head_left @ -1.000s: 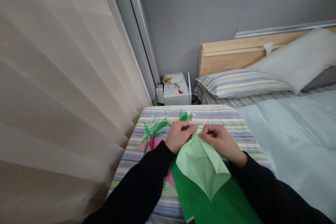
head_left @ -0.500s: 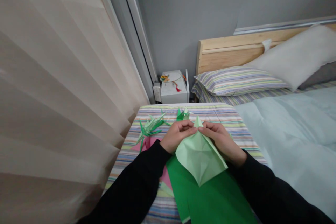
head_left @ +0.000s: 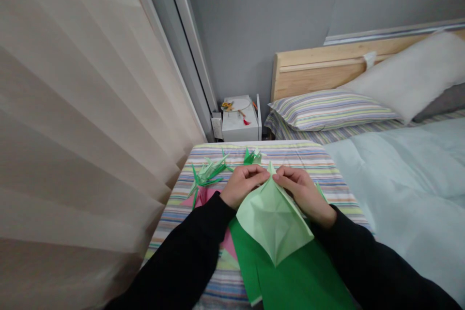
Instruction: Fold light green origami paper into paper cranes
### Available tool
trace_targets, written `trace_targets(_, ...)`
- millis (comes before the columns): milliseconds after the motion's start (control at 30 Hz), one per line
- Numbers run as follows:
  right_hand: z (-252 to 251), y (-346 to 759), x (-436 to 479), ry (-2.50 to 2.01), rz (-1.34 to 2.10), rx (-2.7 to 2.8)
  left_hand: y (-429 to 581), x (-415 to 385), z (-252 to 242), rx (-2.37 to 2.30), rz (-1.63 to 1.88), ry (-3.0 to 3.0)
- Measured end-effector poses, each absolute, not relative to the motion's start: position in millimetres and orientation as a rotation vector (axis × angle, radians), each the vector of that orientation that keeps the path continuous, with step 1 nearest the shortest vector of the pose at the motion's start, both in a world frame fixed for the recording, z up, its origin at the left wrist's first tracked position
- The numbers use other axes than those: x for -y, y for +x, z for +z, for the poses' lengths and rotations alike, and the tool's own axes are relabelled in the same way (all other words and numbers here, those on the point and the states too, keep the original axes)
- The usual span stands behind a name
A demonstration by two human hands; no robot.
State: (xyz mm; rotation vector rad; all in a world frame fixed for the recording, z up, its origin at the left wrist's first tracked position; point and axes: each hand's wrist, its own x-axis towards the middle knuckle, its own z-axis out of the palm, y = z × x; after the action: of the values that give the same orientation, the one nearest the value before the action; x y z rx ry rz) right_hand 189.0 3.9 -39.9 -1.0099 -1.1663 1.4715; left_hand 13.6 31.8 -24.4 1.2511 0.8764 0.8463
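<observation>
Head view: a pale green origami sheet (head_left: 274, 223), folded into a kite-like shape, lies over a dark green paper sheet (head_left: 290, 281) on a striped bed cover (head_left: 290, 152), with its upper point raised between the hands. Tearing could be caused if this thin paper were pinched too hard, and a skewed crease could result if its layers slipped, since the soft bedding offers no firm backing. Snagging is also possible, as folded green paper cranes (head_left: 209, 174) are crowded just beyond the left hand (head_left: 244, 185). That hand is curled narrowly, its fingers closed on the sheet's upper left edge. The right hand (head_left: 300, 189) is curled in the same narrow way on the upper right edge. Only a small gap is left between the two hands, and the exact finger contact is partly hidden.
</observation>
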Motion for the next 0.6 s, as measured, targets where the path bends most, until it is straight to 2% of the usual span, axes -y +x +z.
trace_targets(600,-36,188,0,-0.948,1.540,1.194,15,-25,-20,-0.848,0.920,1.437)
